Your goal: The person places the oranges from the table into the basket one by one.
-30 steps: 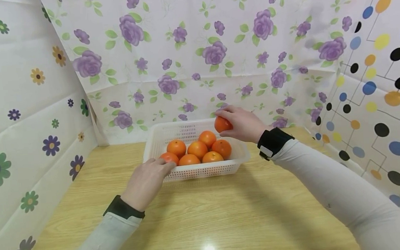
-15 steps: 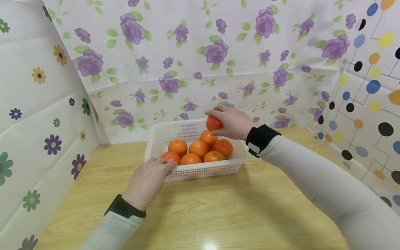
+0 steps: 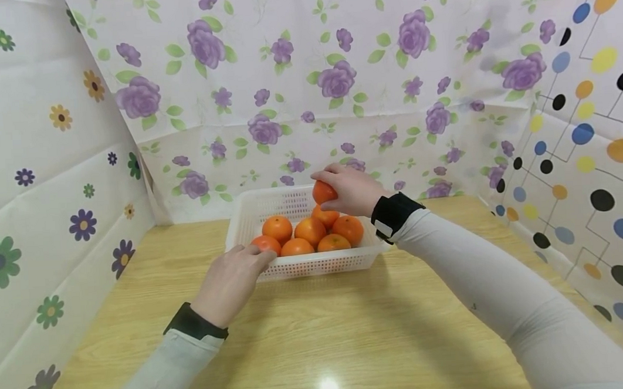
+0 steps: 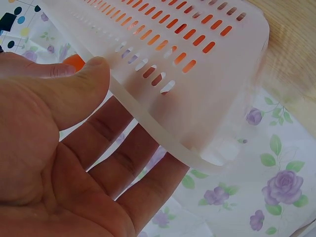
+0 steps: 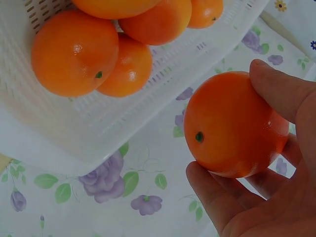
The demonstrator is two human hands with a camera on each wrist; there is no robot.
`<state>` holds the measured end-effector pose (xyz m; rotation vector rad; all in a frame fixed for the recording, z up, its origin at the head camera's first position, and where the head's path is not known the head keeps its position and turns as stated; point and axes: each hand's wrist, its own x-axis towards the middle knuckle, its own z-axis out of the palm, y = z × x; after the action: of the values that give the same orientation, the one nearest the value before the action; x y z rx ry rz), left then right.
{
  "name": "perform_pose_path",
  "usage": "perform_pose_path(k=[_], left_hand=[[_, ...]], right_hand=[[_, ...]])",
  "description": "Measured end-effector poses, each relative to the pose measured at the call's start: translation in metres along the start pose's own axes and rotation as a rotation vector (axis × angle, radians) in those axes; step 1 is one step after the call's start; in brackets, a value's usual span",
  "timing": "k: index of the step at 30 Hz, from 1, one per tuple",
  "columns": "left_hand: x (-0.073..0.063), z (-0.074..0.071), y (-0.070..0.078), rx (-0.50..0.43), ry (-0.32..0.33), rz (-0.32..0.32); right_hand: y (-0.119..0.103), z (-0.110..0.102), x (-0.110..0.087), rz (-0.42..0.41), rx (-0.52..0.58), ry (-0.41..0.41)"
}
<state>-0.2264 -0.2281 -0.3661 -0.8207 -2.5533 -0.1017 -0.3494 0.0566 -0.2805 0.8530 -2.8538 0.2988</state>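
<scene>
My right hand grips a glossy orange above the back right part of a white slotted plastic basket. In the right wrist view, thumb and fingers curl round that orange, whose small green stem spot shows. At the basket's front left corner, my left hand pinches the rim. The left wrist view shows the left thumb on one side of the rim and the fingers passing behind it. Several loose oranges lie inside the basket, mostly toward its front and right.
The basket stands on a light wood-grain table, near its back edge. Behind rises a cloth with purple roses. A flower-print sheet closes the left side, and a dotted sheet the right.
My right hand has moved left with the orange, from the basket's right edge to over its back right part. My left hand has kept its hold on the rim.
</scene>
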Motion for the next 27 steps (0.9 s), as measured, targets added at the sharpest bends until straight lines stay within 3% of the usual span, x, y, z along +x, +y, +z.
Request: perform_pose_path(k=[27], left_hand=[[0.001, 0.000, 0.001, 0.024, -0.021, -0.014]], right_hand=[[-0.018, 0.019, 0.039, 0.021, -0.001, -0.035]])
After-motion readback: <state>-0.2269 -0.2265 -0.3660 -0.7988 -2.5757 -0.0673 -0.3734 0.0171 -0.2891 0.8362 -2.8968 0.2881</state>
